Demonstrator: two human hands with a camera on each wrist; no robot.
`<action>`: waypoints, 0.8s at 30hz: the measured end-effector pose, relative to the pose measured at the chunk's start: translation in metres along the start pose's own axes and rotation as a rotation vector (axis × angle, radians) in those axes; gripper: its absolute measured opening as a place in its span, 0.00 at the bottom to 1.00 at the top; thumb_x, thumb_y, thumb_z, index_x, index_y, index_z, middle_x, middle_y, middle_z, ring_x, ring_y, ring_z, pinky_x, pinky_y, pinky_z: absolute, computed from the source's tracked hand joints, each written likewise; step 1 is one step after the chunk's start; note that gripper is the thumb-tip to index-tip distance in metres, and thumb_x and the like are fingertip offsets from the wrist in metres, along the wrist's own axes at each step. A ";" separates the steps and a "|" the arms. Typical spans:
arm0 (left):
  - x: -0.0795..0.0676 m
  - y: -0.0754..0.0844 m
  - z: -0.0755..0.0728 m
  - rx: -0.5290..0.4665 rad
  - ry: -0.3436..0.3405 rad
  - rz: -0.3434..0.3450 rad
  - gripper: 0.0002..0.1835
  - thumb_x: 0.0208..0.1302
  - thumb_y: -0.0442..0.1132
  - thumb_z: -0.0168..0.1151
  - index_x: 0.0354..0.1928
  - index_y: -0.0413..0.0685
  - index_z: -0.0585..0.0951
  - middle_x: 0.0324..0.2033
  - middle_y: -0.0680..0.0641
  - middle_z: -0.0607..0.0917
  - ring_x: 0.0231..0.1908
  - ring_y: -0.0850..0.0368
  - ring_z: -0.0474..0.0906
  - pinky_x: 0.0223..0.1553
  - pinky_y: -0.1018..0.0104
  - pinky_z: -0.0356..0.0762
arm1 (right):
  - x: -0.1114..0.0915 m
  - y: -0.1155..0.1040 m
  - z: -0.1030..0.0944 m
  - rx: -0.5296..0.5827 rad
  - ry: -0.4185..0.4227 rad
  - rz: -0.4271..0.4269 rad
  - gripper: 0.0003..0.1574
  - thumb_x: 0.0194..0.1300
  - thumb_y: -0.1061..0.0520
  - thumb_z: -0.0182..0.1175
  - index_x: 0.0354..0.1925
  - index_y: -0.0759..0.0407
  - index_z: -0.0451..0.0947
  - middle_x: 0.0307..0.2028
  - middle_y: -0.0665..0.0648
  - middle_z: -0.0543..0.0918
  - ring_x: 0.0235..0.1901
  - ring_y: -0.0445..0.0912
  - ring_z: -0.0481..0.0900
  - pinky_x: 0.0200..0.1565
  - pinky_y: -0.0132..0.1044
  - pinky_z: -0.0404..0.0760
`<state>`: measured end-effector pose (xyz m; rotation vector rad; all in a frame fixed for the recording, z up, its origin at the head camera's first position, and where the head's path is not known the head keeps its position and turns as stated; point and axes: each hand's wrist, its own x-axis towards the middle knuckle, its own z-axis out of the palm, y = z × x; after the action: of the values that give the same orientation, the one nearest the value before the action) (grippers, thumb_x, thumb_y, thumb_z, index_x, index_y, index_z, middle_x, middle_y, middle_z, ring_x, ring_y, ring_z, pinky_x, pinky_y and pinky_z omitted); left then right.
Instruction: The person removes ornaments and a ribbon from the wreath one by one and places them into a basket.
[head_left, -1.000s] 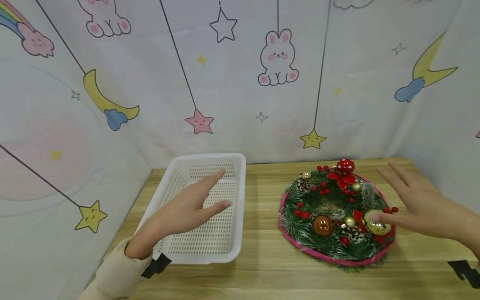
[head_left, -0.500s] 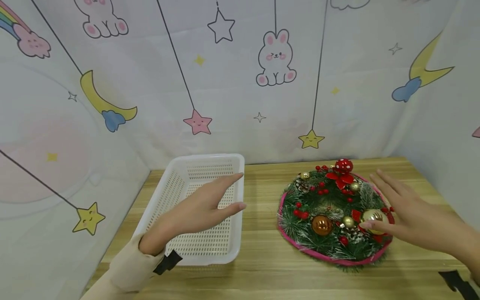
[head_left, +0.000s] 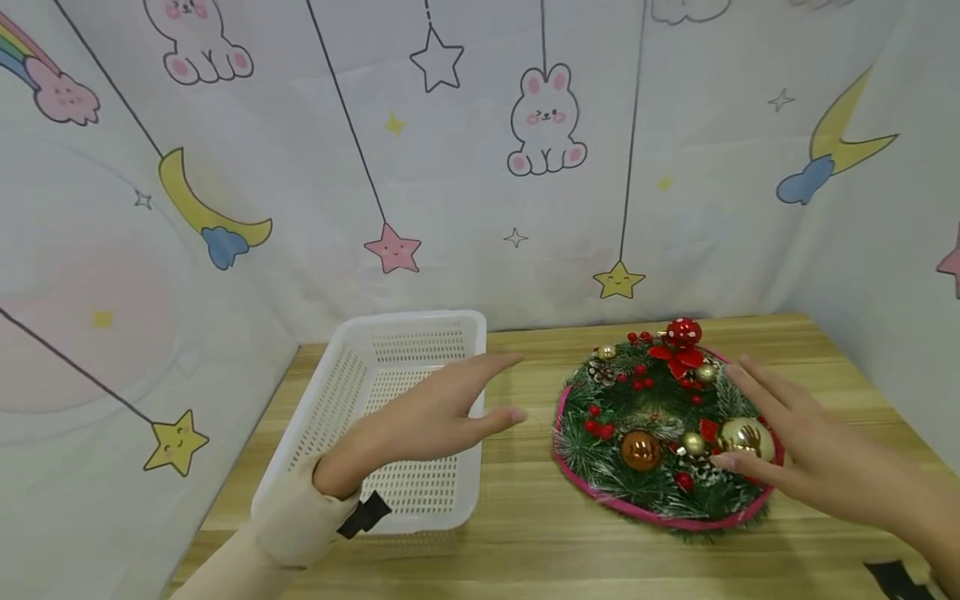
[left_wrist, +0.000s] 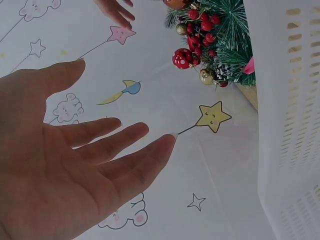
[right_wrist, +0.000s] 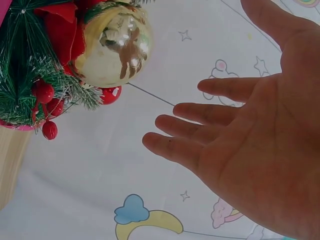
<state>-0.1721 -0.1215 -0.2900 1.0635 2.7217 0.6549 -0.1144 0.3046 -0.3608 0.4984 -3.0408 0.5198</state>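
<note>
A green Christmas wreath (head_left: 600, 475) with a pink edge lies on the right half of the table, decorated with red berries, pinecones and shiny balls. My right hand (head_left: 817, 450) hovers by its right side, fingers spread and holding nothing; a large gold ball (right_wrist: 117, 45) is nearest to it in the right wrist view. Over the right side of a white plastic basket (head_left: 468, 500) my left hand (head_left: 427, 417) is held out with fingers extended. Its palm (left_wrist: 55, 165) shows bare in the left wrist view, thumb apart from the fingers.
The wooden table (head_left: 525, 550) carries the basket at left and the wreath at right. Behind and beside it hangs a white cloth (head_left: 465, 183) printed with rabbits, stars and moons. Black straps (head_left: 365, 514) circle both wrists.
My left hand has moved right, from over the basket's middle towards the wreath. The right hand has shifted left, closer over the wreath's edge. The head view has turned slightly; basket and wreath stay put.
</note>
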 end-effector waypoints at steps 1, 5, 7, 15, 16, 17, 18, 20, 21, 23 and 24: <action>0.002 0.001 0.001 0.003 -0.006 0.006 0.38 0.78 0.58 0.58 0.81 0.49 0.62 0.78 0.49 0.70 0.78 0.52 0.66 0.78 0.50 0.67 | -0.001 0.000 0.001 -0.008 0.001 -0.006 0.71 0.67 0.33 0.69 0.86 0.47 0.33 0.83 0.74 0.45 0.73 0.79 0.58 0.56 0.79 0.74; 0.010 0.004 0.005 0.013 -0.038 0.020 0.38 0.78 0.59 0.57 0.82 0.51 0.62 0.78 0.50 0.69 0.78 0.53 0.66 0.78 0.52 0.67 | -0.005 -0.001 0.003 -0.015 0.019 -0.016 0.70 0.67 0.34 0.69 0.86 0.50 0.37 0.83 0.72 0.46 0.73 0.77 0.60 0.57 0.78 0.74; 0.016 0.006 0.007 0.019 -0.059 0.024 0.38 0.78 0.59 0.57 0.82 0.52 0.61 0.79 0.51 0.69 0.78 0.54 0.67 0.78 0.53 0.67 | -0.006 -0.002 0.004 -0.022 0.027 -0.022 0.69 0.67 0.33 0.69 0.86 0.52 0.39 0.83 0.72 0.46 0.73 0.77 0.61 0.57 0.76 0.75; 0.037 0.015 0.014 0.071 -0.116 0.087 0.37 0.79 0.58 0.57 0.81 0.48 0.64 0.77 0.47 0.72 0.77 0.52 0.69 0.77 0.54 0.69 | -0.012 -0.007 0.012 -0.038 0.050 -0.053 0.66 0.66 0.33 0.69 0.85 0.55 0.46 0.85 0.66 0.47 0.68 0.67 0.74 0.52 0.57 0.85; 0.040 0.015 0.015 0.072 -0.119 0.097 0.37 0.79 0.57 0.57 0.80 0.47 0.64 0.77 0.47 0.72 0.77 0.51 0.69 0.77 0.54 0.69 | -0.013 -0.008 0.013 -0.041 0.049 -0.054 0.66 0.66 0.33 0.69 0.85 0.55 0.46 0.84 0.66 0.48 0.66 0.66 0.76 0.48 0.53 0.86; 0.042 0.016 0.016 0.075 -0.123 0.103 0.37 0.79 0.57 0.57 0.80 0.47 0.64 0.77 0.47 0.72 0.77 0.51 0.69 0.77 0.54 0.68 | -0.014 -0.009 0.014 -0.039 0.040 -0.049 0.65 0.67 0.33 0.69 0.85 0.55 0.46 0.84 0.67 0.49 0.63 0.62 0.80 0.45 0.48 0.86; 0.045 0.017 0.016 0.074 -0.128 0.108 0.37 0.79 0.57 0.58 0.80 0.47 0.64 0.77 0.47 0.72 0.77 0.51 0.69 0.78 0.54 0.68 | -0.015 -0.011 0.015 -0.035 0.036 -0.047 0.65 0.67 0.33 0.69 0.85 0.55 0.47 0.84 0.67 0.50 0.62 0.62 0.81 0.44 0.47 0.86; 0.049 0.019 0.017 0.076 -0.136 0.116 0.37 0.79 0.57 0.57 0.81 0.48 0.64 0.77 0.48 0.71 0.77 0.52 0.68 0.78 0.55 0.67 | -0.017 -0.013 0.017 -0.014 0.024 -0.042 0.63 0.68 0.34 0.68 0.85 0.54 0.47 0.83 0.68 0.52 0.55 0.54 0.86 0.42 0.42 0.86; 0.051 0.020 0.018 0.077 -0.142 0.118 0.37 0.79 0.58 0.57 0.81 0.49 0.64 0.78 0.48 0.71 0.77 0.52 0.68 0.78 0.55 0.67 | -0.018 -0.015 0.018 -0.002 0.016 -0.040 0.62 0.68 0.34 0.68 0.85 0.53 0.47 0.83 0.67 0.52 0.48 0.47 0.87 0.41 0.41 0.86; 0.055 0.022 0.019 0.086 -0.150 0.125 0.37 0.79 0.58 0.57 0.81 0.50 0.64 0.78 0.49 0.71 0.77 0.52 0.68 0.78 0.55 0.67 | -0.020 -0.017 0.019 0.010 0.007 -0.039 0.61 0.69 0.34 0.67 0.85 0.53 0.48 0.83 0.66 0.53 0.42 0.38 0.86 0.40 0.39 0.85; 0.057 0.023 0.019 0.090 -0.154 0.132 0.37 0.79 0.58 0.57 0.81 0.50 0.64 0.77 0.49 0.71 0.77 0.53 0.68 0.78 0.55 0.68 | -0.021 -0.018 0.020 0.012 0.005 -0.040 0.61 0.69 0.34 0.67 0.85 0.53 0.48 0.83 0.66 0.53 0.38 0.34 0.83 0.40 0.38 0.84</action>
<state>-0.1949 -0.0615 -0.2961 1.2667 2.5883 0.4512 -0.0883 0.2881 -0.3752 0.5570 -3.0177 0.5368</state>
